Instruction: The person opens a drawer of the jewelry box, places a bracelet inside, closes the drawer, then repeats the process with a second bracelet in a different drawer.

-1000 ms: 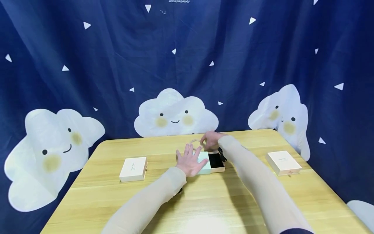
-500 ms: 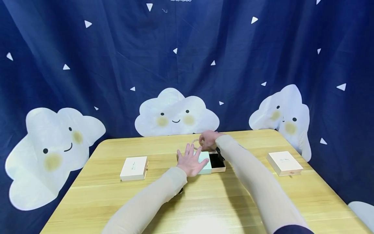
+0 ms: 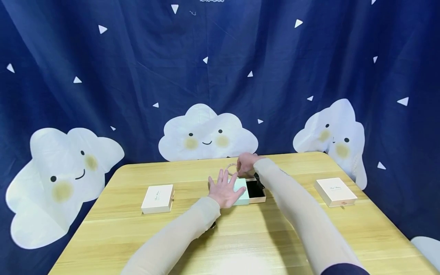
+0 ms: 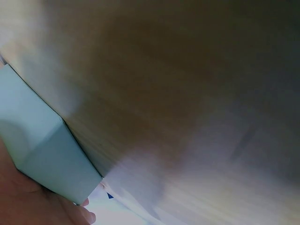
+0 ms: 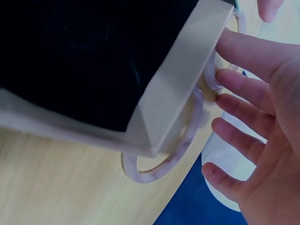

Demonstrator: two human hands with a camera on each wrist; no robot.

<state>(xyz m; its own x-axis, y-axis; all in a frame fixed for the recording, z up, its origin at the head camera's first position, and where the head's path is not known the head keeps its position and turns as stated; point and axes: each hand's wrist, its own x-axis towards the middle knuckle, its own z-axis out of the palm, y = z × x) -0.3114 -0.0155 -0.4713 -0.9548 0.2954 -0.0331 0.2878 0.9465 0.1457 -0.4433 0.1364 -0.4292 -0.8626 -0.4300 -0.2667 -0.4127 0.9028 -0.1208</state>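
Observation:
My left hand (image 3: pixel 224 192) lies with straight, spread fingers on the mint sleeve (image 3: pixel 242 194) of a small drawer box. The box's drawer (image 3: pixel 257 199) is pulled out to the right and shows a black lining. Behind the box, my right hand (image 3: pixel 246 163) pinches a pale translucent bangle (image 5: pixel 209 70) between thumb and index finger, its other fingers loosely bent. In the head view this bangle (image 3: pixel 227 167) shows just left of the fingers. A second pale bangle (image 5: pixel 154 174) lies at the drawer's corner in the right wrist view, partly hidden by the drawer wall.
On the wooden table (image 3: pixel 192 244), a white box (image 3: pixel 158 198) stands at the left and another white box (image 3: pixel 335 191) at the right. A dark blue curtain (image 3: pixel 137 76) with cloud prints hangs behind the table's far edge.
My right fingers have shifted slightly nearer the box at the bangle's right side. My left hand and the boxes have stayed in place.

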